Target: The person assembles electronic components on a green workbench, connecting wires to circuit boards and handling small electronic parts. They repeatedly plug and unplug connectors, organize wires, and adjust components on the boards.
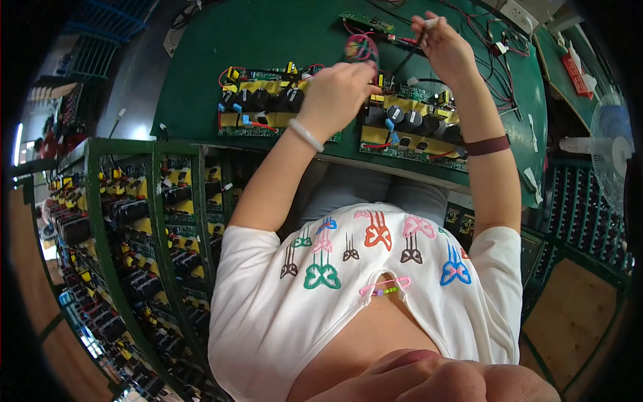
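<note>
While our right hand (447, 57) pinches a white piece (431, 23), our left hand (338, 92) overhangs the left circuit board (258, 100). Its blurred fingers' grip we cannot tell.

From your left hand (338, 97), bare table (231, 40) opens wide at ten o'clock. The left circuit board (258, 102) blocks nine, the right circuit board (414, 120) four, leaving you a narrow gap at six. From your right hand (442, 50), a dark cable (407, 61) slants across eight; tangled wires (483, 60) crowd three.
</note>
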